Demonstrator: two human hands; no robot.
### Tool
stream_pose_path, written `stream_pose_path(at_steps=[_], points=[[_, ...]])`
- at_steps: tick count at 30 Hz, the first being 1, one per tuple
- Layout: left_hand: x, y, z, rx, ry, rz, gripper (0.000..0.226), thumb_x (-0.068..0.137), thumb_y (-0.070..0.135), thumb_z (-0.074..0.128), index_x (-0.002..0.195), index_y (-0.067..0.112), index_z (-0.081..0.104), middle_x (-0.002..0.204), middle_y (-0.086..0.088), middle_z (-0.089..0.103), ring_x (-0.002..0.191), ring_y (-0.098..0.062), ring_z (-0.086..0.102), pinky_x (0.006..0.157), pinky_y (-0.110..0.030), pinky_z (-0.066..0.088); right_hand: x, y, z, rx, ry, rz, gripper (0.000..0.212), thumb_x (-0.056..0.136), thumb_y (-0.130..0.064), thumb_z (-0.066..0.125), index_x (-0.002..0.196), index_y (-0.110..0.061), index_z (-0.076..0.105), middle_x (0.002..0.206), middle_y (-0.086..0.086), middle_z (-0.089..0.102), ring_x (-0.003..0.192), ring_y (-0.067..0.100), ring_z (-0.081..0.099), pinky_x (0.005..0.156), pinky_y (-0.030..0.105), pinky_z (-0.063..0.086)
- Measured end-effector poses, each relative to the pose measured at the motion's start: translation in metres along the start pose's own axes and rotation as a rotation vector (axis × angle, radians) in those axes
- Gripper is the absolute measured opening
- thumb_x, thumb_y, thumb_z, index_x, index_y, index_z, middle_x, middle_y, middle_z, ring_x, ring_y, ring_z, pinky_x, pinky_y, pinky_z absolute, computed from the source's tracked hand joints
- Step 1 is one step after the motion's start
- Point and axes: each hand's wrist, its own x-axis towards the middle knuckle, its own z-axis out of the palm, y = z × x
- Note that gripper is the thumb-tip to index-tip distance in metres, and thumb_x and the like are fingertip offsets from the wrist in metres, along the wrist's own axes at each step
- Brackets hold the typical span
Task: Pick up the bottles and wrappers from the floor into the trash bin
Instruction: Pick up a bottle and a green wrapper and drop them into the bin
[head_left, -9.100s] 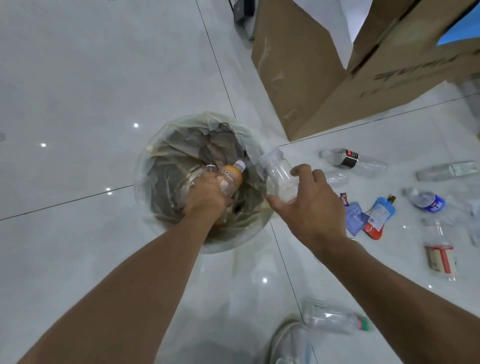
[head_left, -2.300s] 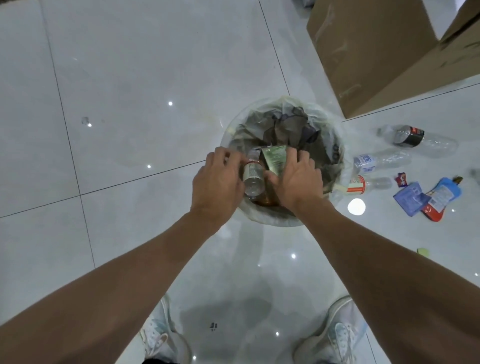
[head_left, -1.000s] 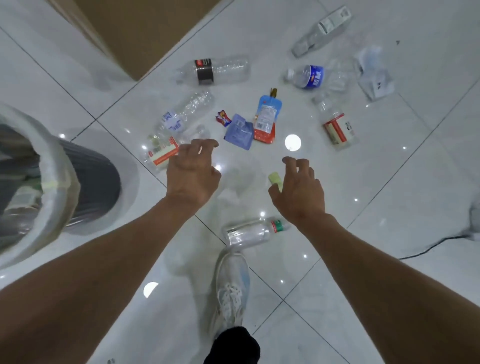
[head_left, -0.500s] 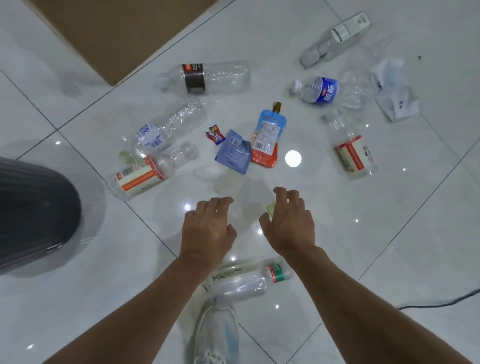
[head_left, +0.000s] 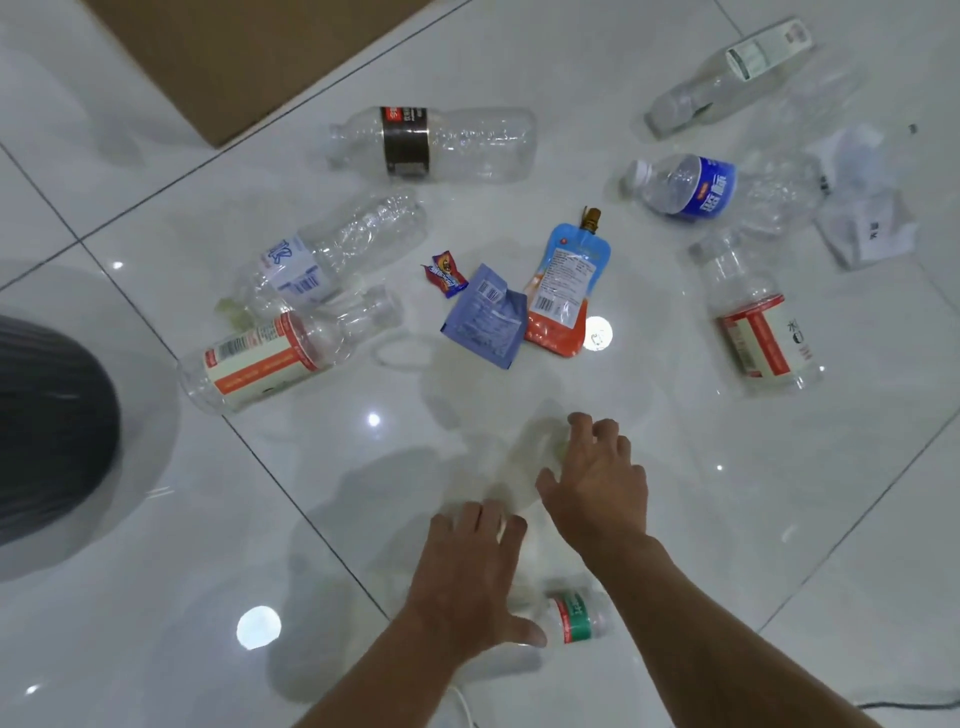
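Left hand: our left hand (head_left: 470, 577) hangs palm down over the floor (head_left: 779, 519), fingers spread and loose, gripping nothing.
Green-label bottle: a small clear bottle (head_left: 574, 618) lies just right of our left thumb, partly hidden under our right forearm; we cannot tell if the thumb touches it.
Right hand: our right hand (head_left: 597, 483) is ahead of the left, fingers curled down and apart; it grips nothing we can see.
Pale scrap: a small yellowish bit (head_left: 558, 444) shows at our right fingertips, too blurred for us to name.
Bin: the dark ribbed bin (head_left: 52, 431) stands well left of our left hand.
Wrappers: ahead of our right hand lie a blue sachet (head_left: 485, 319), a spouted pouch (head_left: 566, 291) touching its right edge, and a small candy wrapper (head_left: 444, 274) just left of it.
Left bottles: ahead-left of our left hand, an orange-label bottle (head_left: 270, 358) lies beside a blue-print bottle (head_left: 332, 254).
Right bottle: a red-label bottle (head_left: 753, 322) lies ahead-right of our right hand.
Far bottles: beyond the wrappers we see a black-label bottle (head_left: 431, 143), a blue-label bottle (head_left: 696, 187) and a white-label bottle (head_left: 727, 73).
Far right: a crumpled white wrapper (head_left: 862, 228).
Cardboard: a box (head_left: 223, 62), far ahead-left.
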Motion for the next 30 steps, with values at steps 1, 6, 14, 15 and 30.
stream_pose_path(at_steps=[1,6,14,15,30], points=[[0.002,0.002,0.004,0.014,-0.023,0.027,0.1,0.056,0.08,0.06,0.131,0.019,0.035,0.129,-0.007,0.041,0.113,-0.029,0.041,0.092,-0.044,0.034,0.001,0.002,0.001,-0.006,-0.001,0.006,0.054,0.085,-0.038,0.058,0.131,-0.02,0.036,0.124,0.005,0.044,0.114,0.026,0.046,0.087,0.041,0.047],[0.0,0.016,0.008,-0.018,-0.099,0.152,0.067,0.07,0.057,0.059,0.117,0.012,0.044,0.113,-0.011,0.055,0.099,-0.031,0.054,0.081,-0.04,0.041,0.002,0.004,0.004,-0.011,-0.026,0.029,0.055,0.085,-0.043,0.06,0.13,-0.02,0.036,0.123,0.004,0.043,0.115,0.027,0.045,0.089,0.043,0.046],[-0.014,0.0,0.017,-0.034,-0.014,0.282,0.072,0.077,0.069,0.042,0.122,0.013,0.046,0.122,-0.013,0.053,0.106,-0.031,0.053,0.086,-0.043,0.046,-0.009,0.005,0.006,-0.046,-0.026,0.023,0.06,0.085,-0.046,0.06,0.131,-0.021,0.033,0.124,0.004,0.043,0.114,0.026,0.045,0.089,0.042,0.046],[-0.016,0.001,0.02,0.034,-0.084,0.343,0.084,0.07,0.072,0.05,0.127,0.011,0.04,0.125,-0.018,0.049,0.108,-0.036,0.05,0.088,-0.046,0.043,-0.01,0.005,0.006,-0.053,-0.033,0.034,0.061,0.085,-0.047,0.061,0.132,-0.021,0.032,0.124,0.004,0.042,0.115,0.026,0.045,0.089,0.042,0.047],[-0.017,-0.024,0.008,0.063,0.097,-0.021,0.071,0.064,0.05,0.062,0.12,0.014,0.038,0.113,-0.009,0.041,0.096,-0.028,0.045,0.078,-0.042,0.039,-0.015,0.01,0.023,0.147,-0.049,0.288,0.039,0.092,-0.014,0.05,0.126,-0.011,0.032,0.117,0.013,0.05,0.107,0.034,0.052,0.086,0.049,0.05]])
